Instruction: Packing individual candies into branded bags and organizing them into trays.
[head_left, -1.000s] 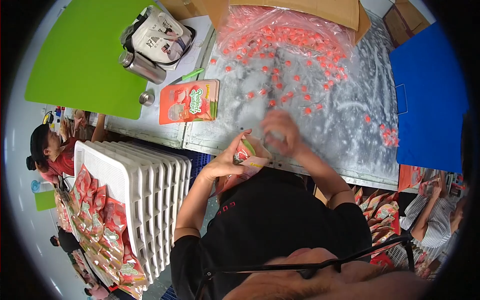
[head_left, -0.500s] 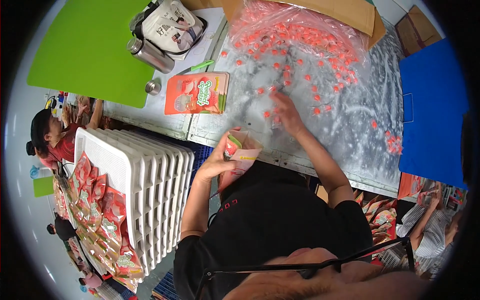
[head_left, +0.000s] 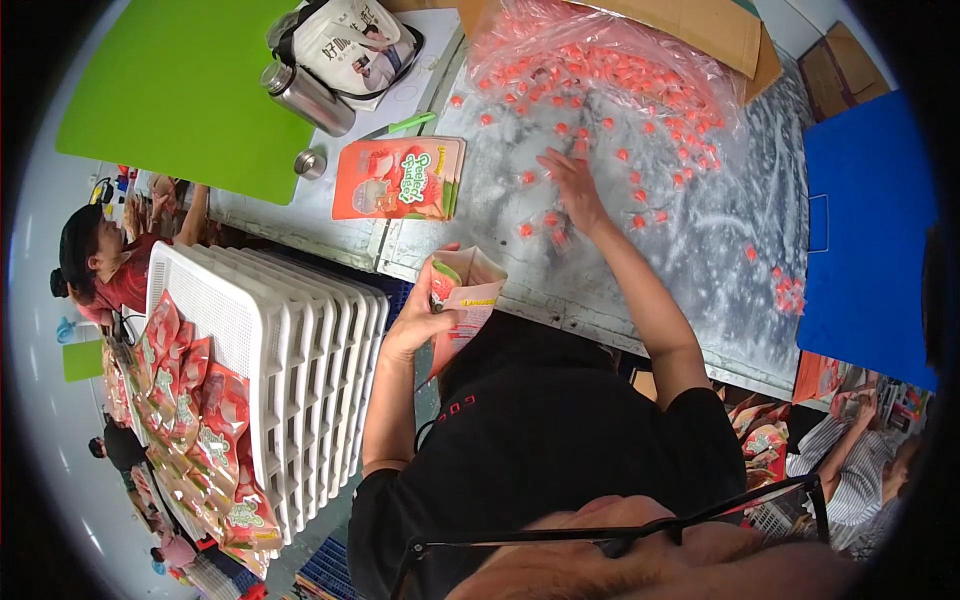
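My left hand (head_left: 412, 328) grips a pink and red candy pouch (head_left: 468, 318) near the table's front edge. The pouch is tilted with its mouth spread apart; its inside bottom is hidden. Over the metal tabletop, my right hand (head_left: 577, 192) reaches out with fingers stretched and apart. Its fingertips are close to a few small red wrapped candies (head_left: 582, 146), and I see nothing held in it. More loose candies (head_left: 552, 222) lie just nearer than this hand. A stack of flat pouches (head_left: 398, 180) rests on the table to the left of it.
A cardboard box (head_left: 700, 38) with a clear liner spills many candies at the back. Left are a steel bottle (head_left: 305, 98), its cap (head_left: 311, 163), a green-handled knife (head_left: 405, 124) and a bag (head_left: 355, 55). Stacked white trays (head_left: 300, 330) bear filled pouches. A blue bin (head_left: 870, 230) stands right.
My right hand has moved farther over the table, away from the nearer candies, with its fingers more spread. My left hand has shifted slightly left and up with the pouch.
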